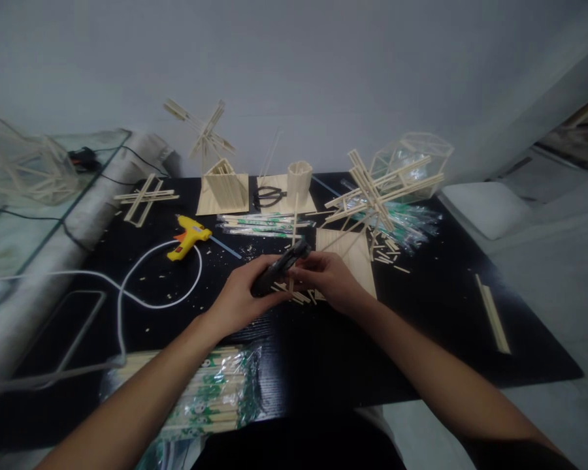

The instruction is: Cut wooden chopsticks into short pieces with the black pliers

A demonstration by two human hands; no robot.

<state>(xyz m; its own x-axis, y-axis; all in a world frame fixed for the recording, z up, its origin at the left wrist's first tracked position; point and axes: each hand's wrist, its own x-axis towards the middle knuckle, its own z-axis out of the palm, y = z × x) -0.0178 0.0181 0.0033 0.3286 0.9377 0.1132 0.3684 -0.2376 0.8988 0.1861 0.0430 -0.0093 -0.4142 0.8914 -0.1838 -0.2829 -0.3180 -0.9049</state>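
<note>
Tool [280, 267], dark, elongated, gripped by left hand [241, 290], slim wooden stick [294, 219] pinched in right hand [337, 281]

L hand [242, 287] R of & nearer than yellow glue gun [190, 236], fingers curled in firm grip; R hand [332, 277] farther R of gun, fingertips bent inward, pinching. Forearms [159, 375] bare, angled inward.

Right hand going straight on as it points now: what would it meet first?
Most likely the black tool in the left hand, since the right hand points leftward towards it, though depth between them is unclear.
</note>
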